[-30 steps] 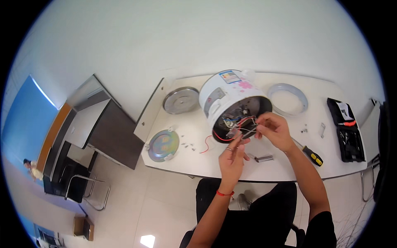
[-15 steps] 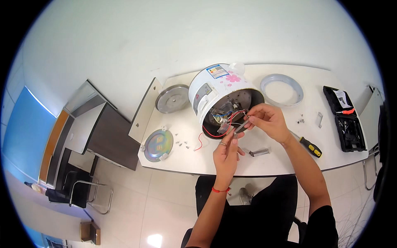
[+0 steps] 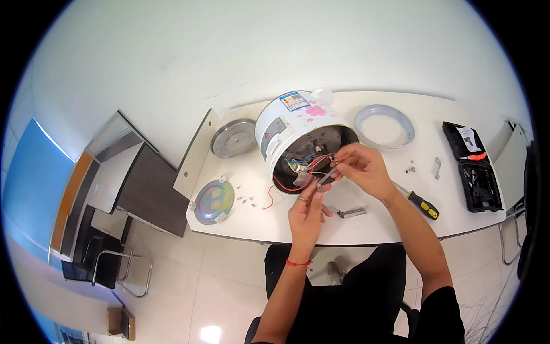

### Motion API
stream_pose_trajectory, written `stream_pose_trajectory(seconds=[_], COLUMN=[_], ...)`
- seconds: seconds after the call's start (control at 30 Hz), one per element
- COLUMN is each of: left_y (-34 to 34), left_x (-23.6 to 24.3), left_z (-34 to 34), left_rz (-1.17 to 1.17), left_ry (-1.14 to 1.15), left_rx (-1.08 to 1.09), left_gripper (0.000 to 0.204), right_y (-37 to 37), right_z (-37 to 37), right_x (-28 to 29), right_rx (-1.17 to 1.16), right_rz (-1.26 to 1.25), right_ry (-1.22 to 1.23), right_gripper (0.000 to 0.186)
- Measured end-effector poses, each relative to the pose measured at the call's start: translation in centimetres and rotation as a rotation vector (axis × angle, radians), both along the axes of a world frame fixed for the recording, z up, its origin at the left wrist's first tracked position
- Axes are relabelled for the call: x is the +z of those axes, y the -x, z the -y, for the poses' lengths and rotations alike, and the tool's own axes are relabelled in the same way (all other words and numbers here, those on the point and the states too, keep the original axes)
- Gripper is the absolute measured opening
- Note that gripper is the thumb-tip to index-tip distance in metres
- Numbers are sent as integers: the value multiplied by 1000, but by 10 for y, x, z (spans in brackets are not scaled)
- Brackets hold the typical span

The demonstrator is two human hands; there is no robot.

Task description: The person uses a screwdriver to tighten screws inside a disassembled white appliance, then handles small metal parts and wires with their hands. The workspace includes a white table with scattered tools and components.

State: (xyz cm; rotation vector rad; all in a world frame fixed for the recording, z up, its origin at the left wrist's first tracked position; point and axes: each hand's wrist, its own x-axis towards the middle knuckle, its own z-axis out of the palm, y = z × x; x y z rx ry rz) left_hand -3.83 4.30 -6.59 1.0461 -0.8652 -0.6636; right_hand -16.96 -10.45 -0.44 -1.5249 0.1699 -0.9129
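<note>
A white flower-patterned appliance, like a cooker body [image 3: 305, 119], lies on its side, open end towards me, showing red, blue and white wires [image 3: 311, 165] and metal parts inside. At the front of the opening, my left hand [image 3: 306, 215] pinches the lower end of a thin metal strip [image 3: 325, 179]. My right hand [image 3: 361, 169] pinches that strip's upper end beside the wires, fingers curled. Below my hands another metal piece [image 3: 352, 211] lies on the table. A yellow-black screwdriver [image 3: 424, 204] is by my right forearm.
The white table [image 3: 240, 223] holds a steel lid [image 3: 232, 140] at back left, an iridescent plate [image 3: 211, 203], scattered screws [image 3: 246, 200], a pale ring [image 3: 408, 130], a small bracket [image 3: 437, 167] and a black tool case [image 3: 481, 188]. A dark cabinet [image 3: 149, 195] and chair stand left.
The view has shifted, so the appliance and table sit a little further left and higher. Both hands keep hold of the metal strip, which now slants more steeply.
</note>
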Motion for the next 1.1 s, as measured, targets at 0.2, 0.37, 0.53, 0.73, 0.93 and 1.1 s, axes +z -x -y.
stream_pose_trajectory(seconds=[0.2,0.37,0.53,0.73,0.93,1.1], left_y=[-1,0,0,0,-1,0], left_x=[1,0,1,3,3,4], left_z=[0,0,1,-2,0,1], left_rz=[-38,-30,-20,-30,-30,-16], left_ry=[-17,-8,-5,-19,-28,-23], left_rx=[-22,-16,-15,-22,-23,-23], left_gripper=[40,39,40,41,42,42], right_y=[2,2,2,-1,0,4], right_z=[3,7,9,5,3,6], right_x=[-3,-5,-5,-2,-1,-2], right_rx=[3,27,33,63,17,-156], right_rz=[-26,-12,-24,-4,4,152], right_ry=[30,50,66,-35,4,65], right_gripper=[11,14,14,13,10,12])
